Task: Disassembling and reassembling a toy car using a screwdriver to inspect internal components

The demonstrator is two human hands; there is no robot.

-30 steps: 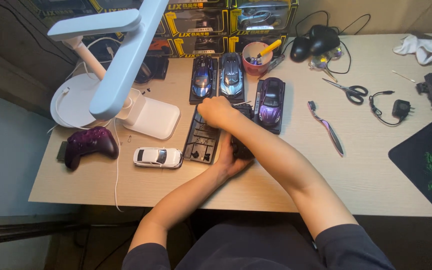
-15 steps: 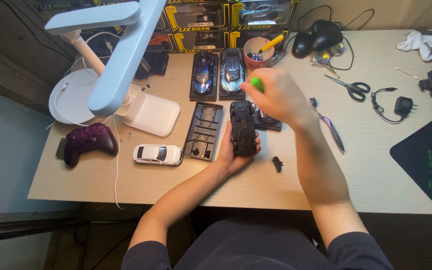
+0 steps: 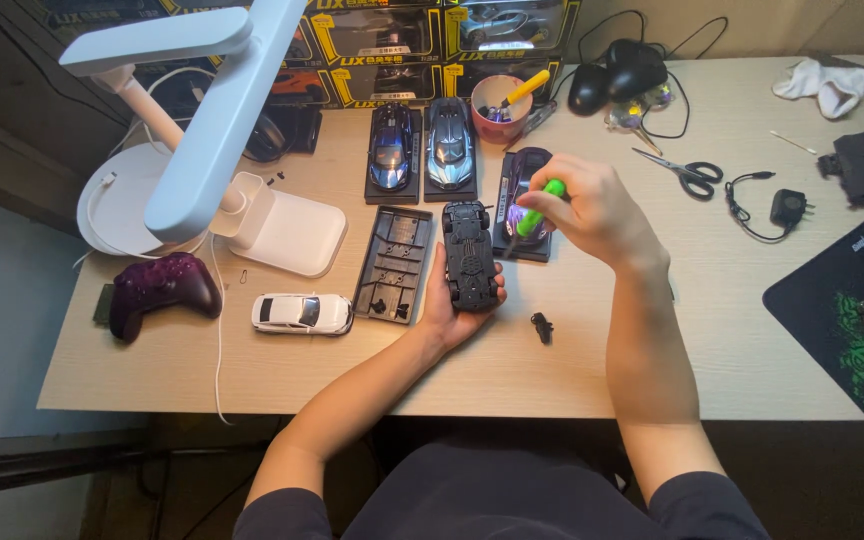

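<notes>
My left hand (image 3: 449, 312) cradles a black toy car (image 3: 469, 256) turned upside down, its underside facing up, just above the desk. My right hand (image 3: 587, 208) grips a small green-handled screwdriver (image 3: 535, 206) to the right of the car, with the handle tilted and the tip pointing down toward the car's front end. A dark plastic display base (image 3: 394, 264) lies flat on the desk right next to the car's left side. A small black part (image 3: 542, 327) lies loose on the wood to the right of my left hand.
A white toy car (image 3: 302, 313) and purple game controller (image 3: 160, 289) lie at the left. Two blue model cars (image 3: 420, 147) and a purple one (image 3: 518, 177) sit behind on bases. White desk lamp (image 3: 214, 130), pink cup (image 3: 500, 106), scissors (image 3: 687, 173), mouse pad (image 3: 845, 307) and boxed cars (image 3: 407, 45) surround.
My right hand left the base, reached toward the cup at the back and came back holding the green screwdriver next to the upturned car. My left hand kept the car steady.
</notes>
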